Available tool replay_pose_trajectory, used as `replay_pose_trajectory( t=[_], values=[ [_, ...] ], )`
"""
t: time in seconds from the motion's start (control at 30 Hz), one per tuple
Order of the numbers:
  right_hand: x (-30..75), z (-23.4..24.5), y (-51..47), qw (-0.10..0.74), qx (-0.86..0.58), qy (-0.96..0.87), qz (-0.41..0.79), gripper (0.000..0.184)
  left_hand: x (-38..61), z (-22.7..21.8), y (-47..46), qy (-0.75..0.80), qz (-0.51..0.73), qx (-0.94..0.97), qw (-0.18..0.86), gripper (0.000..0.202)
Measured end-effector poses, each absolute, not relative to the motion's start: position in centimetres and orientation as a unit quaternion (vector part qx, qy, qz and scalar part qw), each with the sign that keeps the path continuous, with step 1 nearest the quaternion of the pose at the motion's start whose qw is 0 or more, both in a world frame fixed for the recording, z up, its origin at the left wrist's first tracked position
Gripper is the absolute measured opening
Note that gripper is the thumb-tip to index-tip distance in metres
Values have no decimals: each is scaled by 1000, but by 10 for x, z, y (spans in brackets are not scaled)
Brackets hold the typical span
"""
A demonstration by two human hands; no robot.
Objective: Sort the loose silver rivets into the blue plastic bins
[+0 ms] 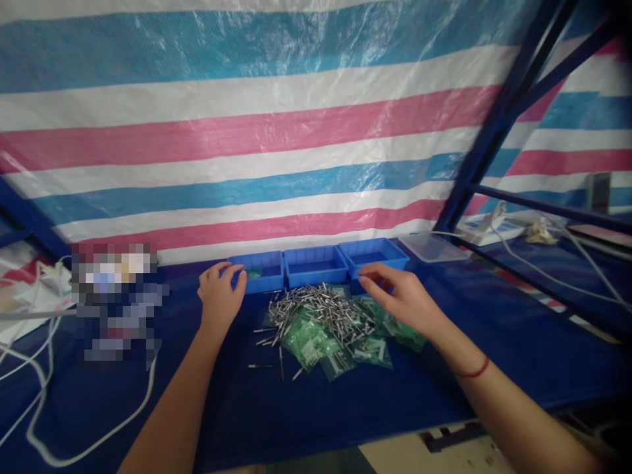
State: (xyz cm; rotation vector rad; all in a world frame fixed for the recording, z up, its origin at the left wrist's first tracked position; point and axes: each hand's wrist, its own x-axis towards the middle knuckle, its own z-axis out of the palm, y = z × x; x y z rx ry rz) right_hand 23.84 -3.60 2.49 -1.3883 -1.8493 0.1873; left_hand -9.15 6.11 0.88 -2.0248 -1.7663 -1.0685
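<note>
My left hand [221, 294] is held at the front left corner of the left blue bin [269, 283], fingers curved and apart, nothing seen in it. Over the table, just in front of the right blue bin [378, 253], is my right hand [402, 296]; its thumb and fingers are apart with nothing visible between them. Between the hands lies a heap of loose metal pins that look like blind rivets [320, 306]. Small green-tinted clear bags [306, 336] with parts inside lie under and in front of the heap. Something green sits in the left bin.
A middle blue bin [316, 264] stands between the other two. Right of them is a clear plastic lid or tray [432, 247]. White cables [44, 421] run across the table's left side. Blue metal posts [486, 155] and a striped sheet [247, 145] bound the back.
</note>
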Motion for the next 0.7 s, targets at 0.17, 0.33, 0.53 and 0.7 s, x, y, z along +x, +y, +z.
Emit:
replay_pose_trajectory(
  t=[0.17, 0.33, 0.53, 0.7],
  values=[
    [281, -11, -84, 236, -678, -695, -16, 59, -88, 11, 61, -548, -401, -724, 119, 21],
    [296, -25, -109, 195, -682, -703, 52, 65, -75, 14, 51, -476, -418, -763, 126, 19],
    [288, -11, -114, 285, -642, -711, 42, 46, -51, 11, 30, -399, -391, -823, 104, 19],
    [282, 11, -117, 361, -651, -659, -104, 40, -38, 12, 17, -372, -365, -851, 65, 20]
  ],
)
